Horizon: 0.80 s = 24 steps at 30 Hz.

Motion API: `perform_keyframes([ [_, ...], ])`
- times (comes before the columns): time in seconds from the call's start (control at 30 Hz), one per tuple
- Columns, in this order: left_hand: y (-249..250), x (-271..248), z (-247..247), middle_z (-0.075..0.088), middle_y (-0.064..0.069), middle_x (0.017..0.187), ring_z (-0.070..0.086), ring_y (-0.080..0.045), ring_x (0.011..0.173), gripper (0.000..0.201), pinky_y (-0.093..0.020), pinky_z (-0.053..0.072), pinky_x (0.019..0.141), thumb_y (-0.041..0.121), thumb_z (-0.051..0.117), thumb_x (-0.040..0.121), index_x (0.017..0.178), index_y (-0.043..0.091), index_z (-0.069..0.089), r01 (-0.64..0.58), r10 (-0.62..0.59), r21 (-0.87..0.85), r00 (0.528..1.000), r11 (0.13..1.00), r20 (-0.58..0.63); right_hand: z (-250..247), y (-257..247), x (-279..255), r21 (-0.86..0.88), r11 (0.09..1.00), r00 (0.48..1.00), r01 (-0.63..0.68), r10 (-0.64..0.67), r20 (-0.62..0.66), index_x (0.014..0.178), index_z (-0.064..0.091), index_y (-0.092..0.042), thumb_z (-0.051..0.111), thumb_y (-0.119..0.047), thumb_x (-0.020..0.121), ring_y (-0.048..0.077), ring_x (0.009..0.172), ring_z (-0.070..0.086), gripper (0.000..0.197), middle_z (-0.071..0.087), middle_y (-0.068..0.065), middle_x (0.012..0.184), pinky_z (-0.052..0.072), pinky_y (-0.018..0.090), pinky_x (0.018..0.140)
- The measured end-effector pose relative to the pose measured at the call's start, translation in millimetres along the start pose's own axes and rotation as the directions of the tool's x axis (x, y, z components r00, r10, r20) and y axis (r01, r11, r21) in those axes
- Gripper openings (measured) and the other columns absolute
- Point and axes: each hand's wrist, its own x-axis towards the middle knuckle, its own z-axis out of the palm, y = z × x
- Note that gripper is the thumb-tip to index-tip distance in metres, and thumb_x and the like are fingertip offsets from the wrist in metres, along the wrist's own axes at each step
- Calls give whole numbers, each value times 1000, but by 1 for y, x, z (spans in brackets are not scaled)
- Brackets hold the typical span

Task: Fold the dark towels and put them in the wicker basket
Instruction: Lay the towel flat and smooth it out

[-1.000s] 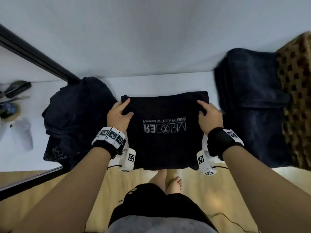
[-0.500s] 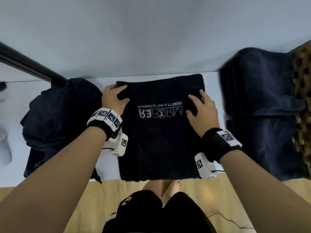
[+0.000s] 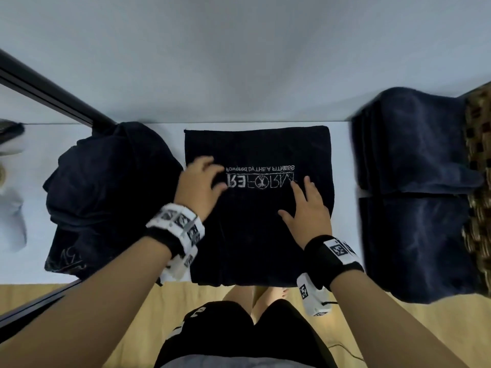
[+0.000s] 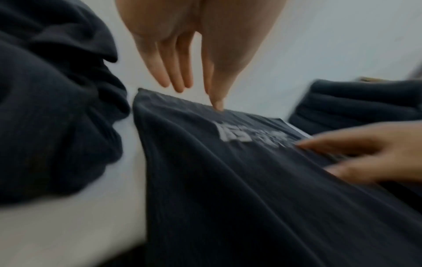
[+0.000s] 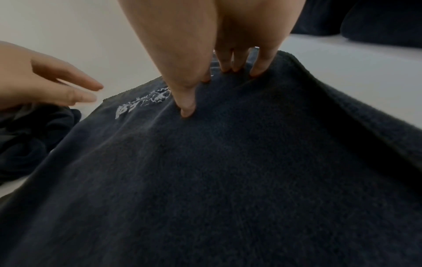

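A folded dark towel with a white printed logo lies flat on the white table, its near edge at the table's front. My left hand is over the towel's left side by the logo; its fingers are straight and blurred, and only the thumb tip touches the cloth. My right hand lies on the towel's right side, its spread fingers pressing the cloth. The wicker basket shows at the far right edge, with two stacks of folded dark towels against it.
A crumpled pile of dark towels lies just left of the folded one, close to my left wrist. A black rail runs diagonally at the back left. A white wall rises behind the table. My legs and the wooden floor are below the front edge.
Both hands have let go of the towel's far corners and slid toward the logo. The right hand now lies flat on the cloth; the left hand is still moving.
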Motion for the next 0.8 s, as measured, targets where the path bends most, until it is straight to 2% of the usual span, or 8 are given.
perform_keyframes([
  [0.07, 1, -22, 17, 9, -8, 163, 14, -29, 149, 86, -43, 16, 118, 48, 70, 83, 153, 22, 26, -1, -56, 212, 963, 977, 263, 0, 1, 1, -4, 1000, 1000, 7, -7, 4, 155, 19, -25, 60, -44, 93, 20, 151, 6, 77, 2, 4, 165, 31, 35, 114],
  [0.13, -5, -26, 28, -18, -3, 162, -8, -25, 150, 103, -46, 6, 120, 59, 64, 82, 155, 29, -2, -8, -128, 348, 922, 937, 365, -1, 2, 6, 12, 1000, 1000, 10, -10, 8, 155, 19, -25, 61, -43, 92, 19, 151, 5, 78, 2, 4, 165, 30, 35, 114],
  [0.4, -13, 18, 18, -22, 2, 161, -12, -22, 150, 107, -49, 13, 119, 55, 69, 81, 154, 33, -5, 32, -158, 312, 908, 950, 389, -22, 0, 33, 117, 993, 997, 17, -26, 70, 155, 21, -24, 63, -34, 93, 18, 151, 3, 75, 0, 2, 165, 25, 34, 117],
  [0.53, -8, 10, 19, -14, -5, 163, -7, -25, 150, 100, -48, 13, 121, 51, 69, 82, 156, 29, 3, 52, -151, 300, 937, 953, 316, -27, 11, 7, 301, 952, 997, 45, -21, -81, 146, 41, -18, 65, -19, 91, 17, 146, 26, 60, 26, 1, 159, 24, 21, 113],
  [0.6, -3, -1, 19, -3, -12, 163, 3, -28, 150, 94, -45, 16, 120, 49, 67, 84, 155, 23, 12, 71, -144, 300, 962, 951, 230, -23, 23, -22, 347, 937, 981, 37, 32, -193, 125, 57, -15, 67, -15, 87, 19, 124, 51, 39, 51, 2, 134, 34, 17, 98],
  [0.67, 5, -19, 19, 19, -17, 159, 25, -32, 145, 80, -44, 29, 115, 41, 67, 86, 151, 16, 28, 59, -95, 273, 988, 960, 121, -13, 37, -55, 405, 912, 970, -57, 146, -192, 102, 58, -17, 68, -16, 85, 15, 92, 58, 20, 54, -2, 106, 39, 15, 78],
  [0.73, 10, -41, 18, 47, -16, 136, 52, -33, 119, 54, -43, 46, 97, 33, 68, 88, 134, 10, 50, 52, -49, 186, 999, 981, -21, 1, 52, -85, 459, 868, 952, -191, 278, -130, 88, 51, -19, 68, -17, 83, 7, 74, 53, 18, 54, -3, 88, 35, 9, 61],
  [0.8, 9, -66, 18, 55, -12, 112, 58, -28, 92, 29, -40, 51, 78, 27, 65, 91, 112, 8, 58, 149, -145, 24, 982, 989, -119, 15, 67, -112, 508, 804, 923, -309, 383, -45, 85, 50, -20, 68, -18, 83, 2, 69, 51, 18, 56, -5, 79, 33, 9, 54],
])
